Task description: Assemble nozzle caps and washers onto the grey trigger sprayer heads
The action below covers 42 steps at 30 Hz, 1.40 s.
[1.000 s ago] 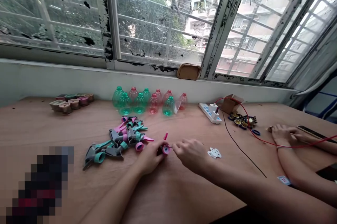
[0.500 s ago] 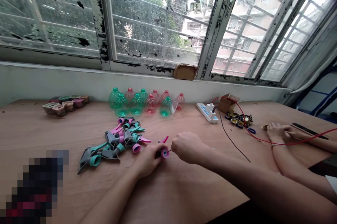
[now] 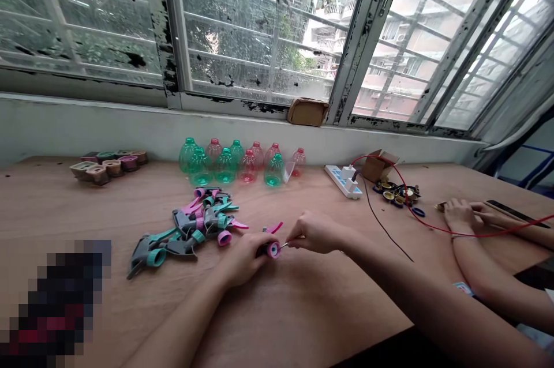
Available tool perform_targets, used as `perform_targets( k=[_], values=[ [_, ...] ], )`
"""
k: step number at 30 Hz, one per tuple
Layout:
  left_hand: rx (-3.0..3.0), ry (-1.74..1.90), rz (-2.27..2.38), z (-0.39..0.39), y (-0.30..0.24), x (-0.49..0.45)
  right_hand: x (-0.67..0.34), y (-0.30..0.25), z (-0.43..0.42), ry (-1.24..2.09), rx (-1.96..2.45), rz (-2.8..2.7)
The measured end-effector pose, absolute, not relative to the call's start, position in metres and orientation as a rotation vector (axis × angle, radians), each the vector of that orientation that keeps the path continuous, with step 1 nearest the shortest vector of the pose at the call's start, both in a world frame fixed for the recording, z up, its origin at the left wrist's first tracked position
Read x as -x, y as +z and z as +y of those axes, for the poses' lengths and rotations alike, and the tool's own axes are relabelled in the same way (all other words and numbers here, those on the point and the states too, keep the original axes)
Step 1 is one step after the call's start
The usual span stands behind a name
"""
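Observation:
My left hand (image 3: 244, 255) is closed round a spray-nozzle head (image 3: 272, 244) with a pink collar and a pink trigger, held just above the wooden table (image 3: 303, 310). My right hand (image 3: 312, 231) pinches a small thin part at the collar's opening; I cannot make out what it is. A pile of grey, pink and teal spray-nozzle heads (image 3: 190, 226) lies just left of my left hand.
Green and pink small bottles (image 3: 234, 163) stand in rows by the wall. Small pots (image 3: 108, 165) sit at the far left. A white power strip (image 3: 344, 180), a cardboard box (image 3: 378, 166), wires and round metal parts (image 3: 400, 195) lie to the right. Another person's hands (image 3: 465, 215) rest at the right edge.
My right hand has drawn back a little from the collar and now pinches at its opening. The view shifted slightly; the left hand stays on the nozzle head.

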<state>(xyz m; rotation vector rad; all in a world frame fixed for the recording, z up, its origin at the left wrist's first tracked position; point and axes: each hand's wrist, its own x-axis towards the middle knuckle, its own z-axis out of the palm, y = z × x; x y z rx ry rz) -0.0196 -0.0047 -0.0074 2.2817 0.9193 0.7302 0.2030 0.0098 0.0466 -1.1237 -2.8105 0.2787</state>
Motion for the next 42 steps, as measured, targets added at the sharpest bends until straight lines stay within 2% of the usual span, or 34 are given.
perform_targets(
  k=[10, 18, 24, 32, 42],
  values=[
    [-2.264, 0.800, 1.000, -0.004, -0.011, 0.018, -0.215, 0.018, 0.003, 0.597, 1.080, -2.482],
    [-2.204, 0.868, 1.071, -0.002, -0.014, 0.020, -0.198, -0.018, -0.020, 0.554, 1.180, -2.060],
    [-2.233, 0.865, 1.054, -0.001, -0.014, 0.019, -0.198, -0.014, -0.020, 0.505, 1.146, -2.149],
    [-2.245, 0.864, 1.016, -0.001, -0.015, 0.018, -0.203, -0.028, -0.010, 0.862, 1.127, -1.987],
    [-2.258, 0.828, 0.989, -0.003, -0.013, 0.018, -0.202, -0.030, -0.002, 0.999, 1.023, -2.025]
  ],
)
